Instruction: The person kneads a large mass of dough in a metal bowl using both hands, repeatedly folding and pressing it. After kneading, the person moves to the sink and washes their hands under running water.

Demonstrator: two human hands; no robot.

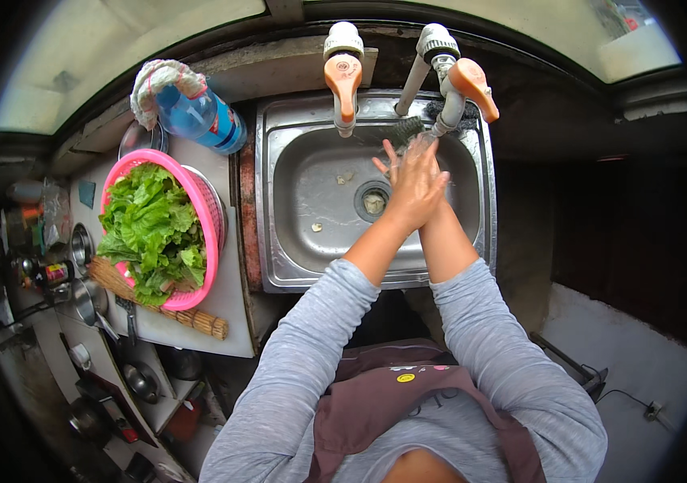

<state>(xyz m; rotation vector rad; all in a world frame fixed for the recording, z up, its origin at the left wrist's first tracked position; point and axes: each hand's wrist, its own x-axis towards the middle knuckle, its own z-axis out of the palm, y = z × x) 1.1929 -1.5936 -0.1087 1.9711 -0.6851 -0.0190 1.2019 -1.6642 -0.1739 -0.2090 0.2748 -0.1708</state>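
Under the right-hand tap [453,111], both my hands are pressed together over the steel sink [304,181], wet with running water. My left hand [411,184] lies across the back of my right hand [392,156], its thumb to the right. Spread fingers of my right hand show at the left; the rest is mostly covered. Neither hand appears to hold anything. A dark green scouring pad [407,128] lies at the sink's back edge, just behind my fingers. Below them is the drain [363,198], with a pale scrap [373,203] in it.
A second tap [343,90] with an orange handle stands left of the first. On the left counter [223,326] are a pink basket [214,265] of leafy greens [150,223], a blue-labelled plastic bottle [229,130] with a cloth [162,81] over it, and a bamboo brush [199,321].
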